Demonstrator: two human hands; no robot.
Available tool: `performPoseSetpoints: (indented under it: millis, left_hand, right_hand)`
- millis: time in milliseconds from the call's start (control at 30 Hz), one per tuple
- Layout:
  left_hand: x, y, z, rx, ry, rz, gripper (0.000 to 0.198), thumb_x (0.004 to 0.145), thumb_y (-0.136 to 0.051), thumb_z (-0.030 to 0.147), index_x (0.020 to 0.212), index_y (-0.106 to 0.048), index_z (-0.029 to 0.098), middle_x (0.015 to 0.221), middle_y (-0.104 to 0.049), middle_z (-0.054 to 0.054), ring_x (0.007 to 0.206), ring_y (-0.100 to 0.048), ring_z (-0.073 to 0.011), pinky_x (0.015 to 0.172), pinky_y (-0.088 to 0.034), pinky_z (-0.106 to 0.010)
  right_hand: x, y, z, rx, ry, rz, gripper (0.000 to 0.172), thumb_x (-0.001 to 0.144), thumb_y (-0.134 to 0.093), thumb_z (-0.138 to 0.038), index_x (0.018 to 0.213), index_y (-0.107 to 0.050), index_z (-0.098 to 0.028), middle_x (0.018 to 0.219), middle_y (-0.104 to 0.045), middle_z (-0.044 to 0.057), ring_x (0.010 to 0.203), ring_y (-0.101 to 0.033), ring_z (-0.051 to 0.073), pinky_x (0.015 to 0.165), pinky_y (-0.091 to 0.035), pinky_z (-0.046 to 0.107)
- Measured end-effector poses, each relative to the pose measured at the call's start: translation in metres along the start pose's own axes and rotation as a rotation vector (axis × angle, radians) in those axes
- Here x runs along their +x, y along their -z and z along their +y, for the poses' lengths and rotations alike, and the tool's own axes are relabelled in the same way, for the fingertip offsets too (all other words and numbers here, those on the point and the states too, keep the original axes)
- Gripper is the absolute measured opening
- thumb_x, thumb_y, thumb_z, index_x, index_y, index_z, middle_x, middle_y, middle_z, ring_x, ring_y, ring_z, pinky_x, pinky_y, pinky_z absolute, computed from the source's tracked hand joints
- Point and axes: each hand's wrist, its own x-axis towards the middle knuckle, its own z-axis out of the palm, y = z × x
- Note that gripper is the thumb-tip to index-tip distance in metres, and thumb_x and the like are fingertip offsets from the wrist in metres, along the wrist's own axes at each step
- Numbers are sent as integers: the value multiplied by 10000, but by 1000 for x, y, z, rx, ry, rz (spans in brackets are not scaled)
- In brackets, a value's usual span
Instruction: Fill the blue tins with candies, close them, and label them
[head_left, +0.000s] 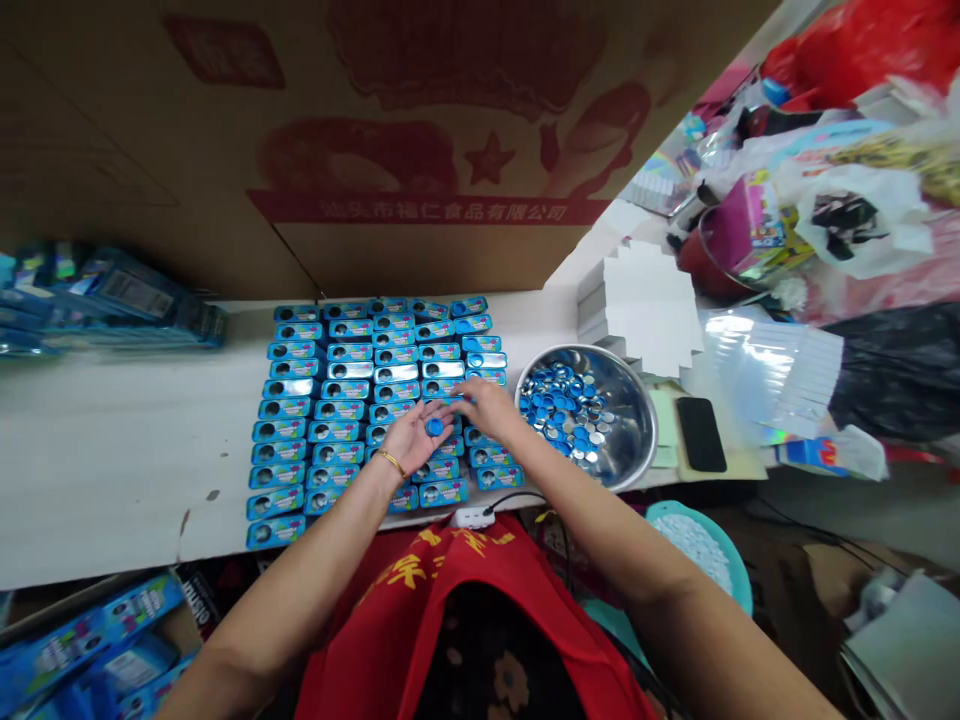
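Note:
Several rows of small blue tins (pixel 322 410) lie side by side on a white table (pixel 112 460). My left hand (pixel 412 435) hovers palm up over the middle rows, cupped round a small blue round cap (pixel 434 427). A gold bracelet sits on that wrist. My right hand (pixel 484 403) is just beside it over the tins, fingers pinched near the same cap. To the right stands a steel bowl (pixel 630 380) with several blue and silver caps (pixel 562 410) in it.
A large printed cardboard box (pixel 420 140) stands behind the tins. Stacked blue packs (pixel 112 295) lie far left. A black phone (pixel 700 433), white card stacks (pixel 645 310), plastic bags and a teal basin (pixel 739 575) crowd the right. More blue packs (pixel 82 640) fill a box at lower left.

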Motion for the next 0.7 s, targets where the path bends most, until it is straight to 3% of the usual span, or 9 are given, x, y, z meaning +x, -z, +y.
performPoseSetpoints:
  millis: [100, 233, 367, 500, 567, 700]
  left_hand:
    - [3, -4, -6, -6, 2, -47, 245, 845, -409, 223, 868, -610, 83, 807, -642, -87, 678, -590, -130, 620, -495, -266]
    - [-4, -9, -15, 47, 9, 0, 168, 795, -459, 95, 815, -624, 82, 792, -643, -77, 698, -587, -118, 660, -490, -253]
    - [-11, -11, -23, 79, 15, 1, 204, 749, -460, 9, 825, -633, 87, 821, -644, -77, 713, -582, -108, 653, -484, -230]
    - [-14, -13, -27, 36, 8, 45, 207, 759, -459, 21, 850, -628, 98, 823, -636, -73, 654, -566, -86, 543, -458, -176]
    - [-14, -10, -27, 15, -18, 87, 190, 768, -458, 33, 842, -620, 100, 815, -632, -77, 690, -583, -103, 590, -488, -200]
    - [-16, 1, -20, 9, -70, 178, 183, 770, -443, 21, 842, -596, 91, 800, -634, -104, 819, -612, -159, 747, -517, -284]
  right_hand:
    - [-20, -19, -10, 224, 188, 83, 239, 775, -562, -230, 1005, -622, -254, 1032, -602, 26, 956, -547, 148, 811, -412, 251]
    - [-30, -28, -8, 401, 31, 131, 140, 765, -561, -161, 859, -659, -195, 871, -632, 24, 844, -569, 127, 783, -421, 242]
    - [-40, -23, -9, 292, 47, 77, 139, 761, -557, -168, 874, -634, -194, 911, -601, 28, 875, -547, 138, 775, -413, 251]
    - [-54, -26, -19, 267, 137, 173, 104, 786, -528, -212, 845, -613, -202, 976, -584, 42, 952, -514, 150, 824, -390, 261]
    - [-56, -27, -17, 325, 77, 220, 106, 799, -497, -223, 821, -596, -194, 909, -602, 33, 870, -541, 136, 780, -404, 243]
    - [-43, -19, 5, 248, -219, 214, 170, 802, -451, -227, 928, -558, -190, 775, -620, 9, 720, -571, 129, 670, -417, 225]
